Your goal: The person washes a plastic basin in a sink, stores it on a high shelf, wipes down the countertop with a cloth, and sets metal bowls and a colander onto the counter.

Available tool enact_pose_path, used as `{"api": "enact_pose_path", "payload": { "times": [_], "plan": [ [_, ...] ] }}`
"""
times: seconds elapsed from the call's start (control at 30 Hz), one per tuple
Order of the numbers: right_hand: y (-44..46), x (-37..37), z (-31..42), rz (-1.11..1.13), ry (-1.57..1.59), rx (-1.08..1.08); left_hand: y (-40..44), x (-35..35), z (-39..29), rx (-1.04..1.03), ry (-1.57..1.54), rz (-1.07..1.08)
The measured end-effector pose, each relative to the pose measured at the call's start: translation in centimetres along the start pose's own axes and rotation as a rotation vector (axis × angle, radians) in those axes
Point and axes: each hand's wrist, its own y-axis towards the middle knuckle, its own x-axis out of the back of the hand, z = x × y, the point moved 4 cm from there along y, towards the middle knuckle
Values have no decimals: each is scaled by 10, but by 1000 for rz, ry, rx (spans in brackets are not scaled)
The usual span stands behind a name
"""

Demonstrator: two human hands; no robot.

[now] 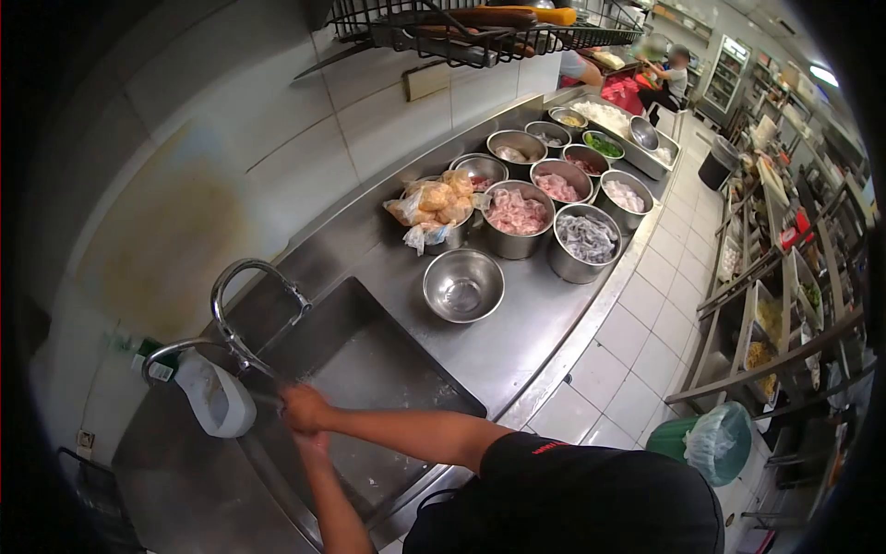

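My right hand point(306, 407) is at the near end of the metal tap point(242, 349), above the left edge of the steel sink point(406, 365). Its fingers are curled, pressed against my left hand point(314, 438) just below. Most of the left hand's fingers are hidden behind the right one. Whether something small sits between the hands cannot be made out. To their left stands a white plastic jug with a cut-open top point(221, 406), beside the tap.
A steel bowl point(463, 286) sits on the counter beyond the sink. Behind it are several steel pots of meat, such as a pot of pink meat point(517, 214), and a bag of orange-brown food point(434, 201). A wire rack point(480, 32) hangs above. A green bin point(678, 429) stands on the floor. People work far back.
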Motion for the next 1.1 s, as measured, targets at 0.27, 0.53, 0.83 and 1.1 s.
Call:
{"api": "enact_pose_path", "payload": {
  "times": [0.27, 0.53, 0.83, 1.1],
  "plan": [
    [2, 55, 32, -194, 168, -20, 14, 23, 13, 189, -16, -83],
    [-6, 58, 35, -111, 139, 28, 8, 10, 67, -29, 436, -149],
    [-3, 70, 50, 76, -142, 147, 52, -9, 27, 73, 1328, 6],
    [22, 88, 51, -86, -151, 99, 48, -53, -7, -344, 2184, 249]
  ]
}}
